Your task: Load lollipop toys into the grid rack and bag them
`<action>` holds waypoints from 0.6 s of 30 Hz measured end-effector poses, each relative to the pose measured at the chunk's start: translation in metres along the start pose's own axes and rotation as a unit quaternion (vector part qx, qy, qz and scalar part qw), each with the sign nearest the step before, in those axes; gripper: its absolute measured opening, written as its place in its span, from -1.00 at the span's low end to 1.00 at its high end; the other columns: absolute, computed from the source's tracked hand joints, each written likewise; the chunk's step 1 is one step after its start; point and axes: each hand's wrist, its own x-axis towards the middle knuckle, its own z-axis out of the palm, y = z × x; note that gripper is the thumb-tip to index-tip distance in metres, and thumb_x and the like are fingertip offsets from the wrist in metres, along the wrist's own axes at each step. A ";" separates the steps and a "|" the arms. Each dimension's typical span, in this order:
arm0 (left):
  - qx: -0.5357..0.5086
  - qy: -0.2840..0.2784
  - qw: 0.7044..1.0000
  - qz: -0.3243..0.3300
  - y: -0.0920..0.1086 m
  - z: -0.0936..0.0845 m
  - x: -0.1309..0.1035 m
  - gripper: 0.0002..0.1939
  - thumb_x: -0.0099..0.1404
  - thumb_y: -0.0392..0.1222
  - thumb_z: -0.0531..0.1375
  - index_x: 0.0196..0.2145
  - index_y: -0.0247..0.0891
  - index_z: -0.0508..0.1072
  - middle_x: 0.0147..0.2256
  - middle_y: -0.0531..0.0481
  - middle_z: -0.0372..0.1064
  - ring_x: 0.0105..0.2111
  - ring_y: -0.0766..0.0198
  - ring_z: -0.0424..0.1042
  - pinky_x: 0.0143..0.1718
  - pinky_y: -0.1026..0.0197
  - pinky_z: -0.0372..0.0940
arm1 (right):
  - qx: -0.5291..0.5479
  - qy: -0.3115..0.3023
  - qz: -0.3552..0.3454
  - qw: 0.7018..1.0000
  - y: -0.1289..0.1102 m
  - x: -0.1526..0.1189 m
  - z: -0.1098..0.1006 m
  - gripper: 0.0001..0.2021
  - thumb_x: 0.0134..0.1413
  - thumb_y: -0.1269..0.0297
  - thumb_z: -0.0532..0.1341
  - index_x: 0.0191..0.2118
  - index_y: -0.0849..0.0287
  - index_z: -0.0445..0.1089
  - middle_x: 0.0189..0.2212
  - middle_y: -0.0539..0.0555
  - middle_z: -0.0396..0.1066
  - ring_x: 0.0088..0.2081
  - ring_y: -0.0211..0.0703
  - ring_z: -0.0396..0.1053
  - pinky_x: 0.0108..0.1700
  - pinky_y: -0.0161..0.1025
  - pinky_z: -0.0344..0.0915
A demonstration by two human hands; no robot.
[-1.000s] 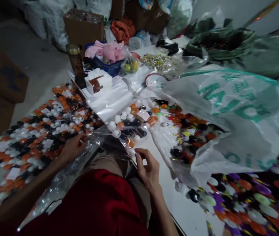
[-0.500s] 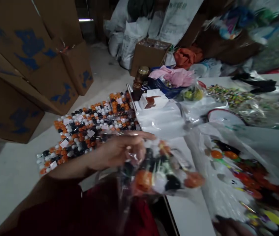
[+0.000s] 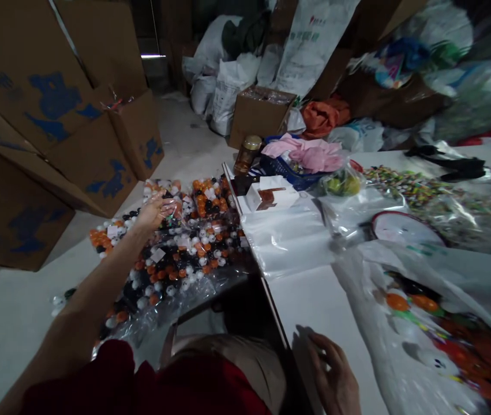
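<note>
My left hand [image 3: 154,212] reaches out over the pile at the left, its fingers closed on a clear plastic bag [image 3: 175,208] of small toys. Orange shows through the film, but glare and the hand hide part of the bag. Around and below it lie several clear bags of orange, white and black balls [image 3: 162,265], some with white labels. My right hand [image 3: 334,374] rests at the white tabletop's near edge, fingers apart and loosely bent, holding nothing. Beside it, to the right, a large plastic sack [image 3: 358,300] lies open with orange, black and white toys [image 3: 444,340] inside.
Flat clear bags [image 3: 288,242] and a small white box [image 3: 271,195] lie on the tabletop [image 3: 314,305]. Behind them are a blue basket [image 3: 288,173] with pink cloth and a jar [image 3: 248,153]. Cardboard boxes [image 3: 55,127] stand at the left; white sacks [image 3: 232,92] stand behind.
My left hand has carried the clear bag of toys from above the table's edge out left to the pile. My right hand has come from the large sack to the tabletop's near edge.
</note>
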 end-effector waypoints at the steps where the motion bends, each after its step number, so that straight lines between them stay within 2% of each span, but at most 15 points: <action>1: -0.014 0.012 1.000 -0.010 -0.014 0.007 0.011 -0.67 0.37 -0.28 0.08 0.07 -0.29 0.31 -0.31 -0.10 0.50 -0.33 0.27 0.49 -0.29 0.22 0.36 | 0.008 -0.009 0.014 1.000 0.001 -0.001 -0.003 -0.49 -0.12 -0.22 0.27 -0.25 0.14 0.57 -0.16 0.19 0.53 -0.30 0.06 0.55 -0.33 -0.13 0.53; 3: -0.017 0.019 1.000 -0.015 -0.043 0.025 0.027 -0.66 0.39 -0.25 0.06 0.11 -0.27 0.25 -0.24 -0.14 0.49 -0.24 0.25 0.48 -0.25 0.22 0.34 | 0.012 -0.022 0.043 0.999 0.002 -0.005 -0.006 -0.52 -0.18 -0.18 0.31 -0.27 0.12 0.58 -0.18 0.17 0.56 -0.21 0.12 0.55 -0.26 -0.14 0.54; 6: -0.002 0.001 1.000 -0.016 -0.083 0.051 0.037 -0.66 0.40 -0.14 0.06 0.09 -0.27 0.26 -0.14 -0.19 0.46 -0.09 0.17 0.46 -0.18 0.18 0.33 | 0.011 -0.016 0.094 0.995 -0.001 -0.012 -0.008 -0.54 -0.17 -0.14 0.32 -0.23 0.11 0.59 -0.18 0.16 0.58 -0.16 0.14 0.55 -0.29 -0.18 0.53; 9: 0.016 -0.014 1.000 -0.017 -0.108 0.069 0.034 -0.65 0.39 -0.09 0.07 0.06 -0.29 0.30 -0.10 -0.23 0.44 -0.03 0.08 0.43 -0.19 0.15 0.34 | 0.022 0.008 0.121 0.992 -0.008 -0.018 -0.006 -0.57 -0.18 -0.11 0.31 -0.26 0.12 0.59 -0.23 0.16 0.59 -0.21 0.12 0.55 -0.32 -0.19 0.52; 12: 0.044 -0.037 0.998 -0.011 -0.113 0.075 0.024 -0.68 0.38 -0.08 0.09 0.02 -0.25 0.35 -0.13 -0.18 0.44 -0.05 0.10 0.44 -0.22 0.14 0.36 | 0.037 0.026 0.117 0.992 -0.015 -0.020 -0.004 -0.59 -0.17 -0.09 0.30 -0.31 0.14 0.58 -0.28 0.16 0.58 -0.25 0.10 0.54 -0.31 -0.18 0.51; 15: 0.089 -0.079 0.993 0.011 -0.108 0.071 0.015 -0.69 0.38 0.01 0.10 -0.06 -0.23 0.39 -0.22 -0.07 0.46 -0.08 0.17 0.44 -0.23 0.16 0.36 | 0.035 0.028 0.113 0.993 -0.018 -0.018 -0.003 -0.60 -0.11 -0.07 0.27 -0.30 0.17 0.58 -0.30 0.16 0.57 -0.26 0.07 0.53 -0.29 -0.18 0.50; 18: 0.135 -0.085 0.987 0.031 -0.101 0.063 0.008 -0.62 0.45 0.06 -0.03 -0.08 -0.28 0.38 -0.25 -0.08 0.46 -0.08 0.19 0.46 -0.24 0.18 0.36 | 0.024 0.026 0.108 0.994 -0.011 -0.017 -0.001 -0.59 -0.06 -0.08 0.25 -0.26 0.17 0.57 -0.28 0.16 0.56 -0.26 0.06 0.52 -0.28 -0.18 0.47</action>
